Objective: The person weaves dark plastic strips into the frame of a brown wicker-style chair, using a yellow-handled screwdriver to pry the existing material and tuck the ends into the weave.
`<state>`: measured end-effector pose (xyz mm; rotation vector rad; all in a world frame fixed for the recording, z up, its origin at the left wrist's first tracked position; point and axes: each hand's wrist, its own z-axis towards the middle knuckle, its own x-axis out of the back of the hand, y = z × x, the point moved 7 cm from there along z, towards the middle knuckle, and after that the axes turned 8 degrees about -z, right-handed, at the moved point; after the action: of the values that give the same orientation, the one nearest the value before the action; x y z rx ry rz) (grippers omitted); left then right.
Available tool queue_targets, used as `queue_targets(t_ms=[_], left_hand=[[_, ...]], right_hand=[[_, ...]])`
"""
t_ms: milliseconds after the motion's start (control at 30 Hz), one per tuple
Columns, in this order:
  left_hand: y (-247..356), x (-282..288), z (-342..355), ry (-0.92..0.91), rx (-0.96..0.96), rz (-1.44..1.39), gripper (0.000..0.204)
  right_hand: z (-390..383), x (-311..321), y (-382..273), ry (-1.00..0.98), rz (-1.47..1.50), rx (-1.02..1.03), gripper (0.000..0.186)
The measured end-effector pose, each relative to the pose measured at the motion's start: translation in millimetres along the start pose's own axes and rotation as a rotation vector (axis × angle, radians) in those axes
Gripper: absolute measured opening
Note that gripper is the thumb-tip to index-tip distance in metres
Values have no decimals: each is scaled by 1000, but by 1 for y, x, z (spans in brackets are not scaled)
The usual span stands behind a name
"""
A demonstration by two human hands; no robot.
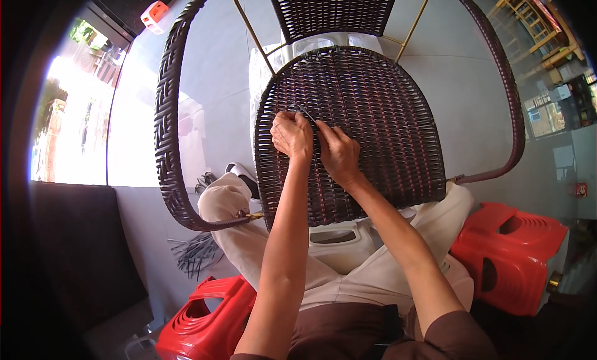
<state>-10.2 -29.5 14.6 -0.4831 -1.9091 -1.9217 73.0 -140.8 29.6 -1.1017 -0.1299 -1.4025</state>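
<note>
Right hand [339, 151]: pinches slim dark strip [307, 114], slanting far-left | left hand [291, 135]: fingers curled closed, contents unclear | brown woven seat [385, 130]: beneath fingers

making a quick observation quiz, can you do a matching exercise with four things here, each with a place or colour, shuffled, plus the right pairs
1. woven chair seat
2. loose thin strips
3. trousers
4. lower-left plastic stool

A. red
B. dark grey
C. pale beige
D. beneath the left hand and right hand

Right pairs: 1-D, 2-B, 3-C, 4-A
</note>
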Motion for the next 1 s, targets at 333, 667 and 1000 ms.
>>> queue_targets(t_ms=[333, 667, 1000], left_hand=[[4, 0, 15, -145, -51, 90, 16], [8, -3, 13, -118, -148, 110, 14], [11, -1, 13, -45, -347, 103, 22]], right_hand=[[-2, -3, 3, -3, 11, 6, 22], [-3, -4, 4, 60, 12, 65, 24], [-2, -6, 3, -15, -21, 10, 23]])
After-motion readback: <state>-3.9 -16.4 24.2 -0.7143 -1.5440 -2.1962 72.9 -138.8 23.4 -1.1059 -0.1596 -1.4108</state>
